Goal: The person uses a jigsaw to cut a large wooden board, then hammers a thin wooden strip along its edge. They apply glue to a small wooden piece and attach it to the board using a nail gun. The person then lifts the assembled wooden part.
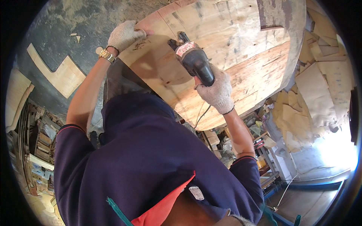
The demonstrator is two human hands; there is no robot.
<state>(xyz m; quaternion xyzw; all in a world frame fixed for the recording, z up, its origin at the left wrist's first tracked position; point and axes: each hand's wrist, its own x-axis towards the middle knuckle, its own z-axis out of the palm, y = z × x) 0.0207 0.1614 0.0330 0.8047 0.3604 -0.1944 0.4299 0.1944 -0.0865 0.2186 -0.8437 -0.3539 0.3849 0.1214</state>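
Note:
A large pale plywood sheet [233,71] with a curved outline lies in front of me. My right hand [218,90], in a whitish knit work glove, is wrapped around the body of a black corded jigsaw [198,66], which rests on the sheet. Its front end points up and left, and its blade cannot be made out. At the sheet's upper left edge, my gloved left hand [126,35] grips the plywood with bent fingers. Pencil-like marks show on the wood beside these fingers. A thin dark cord [202,116] runs across the wood below the tool.
An L-shaped plywood offcut [56,73] and small scraps [77,38] lie on the dark surface at left. Brown cut sheets [316,90] are piled or hung at right. Cluttered shelves [45,139] stand lower left. A pale cable [288,184] runs near a blue-edged surface [305,199].

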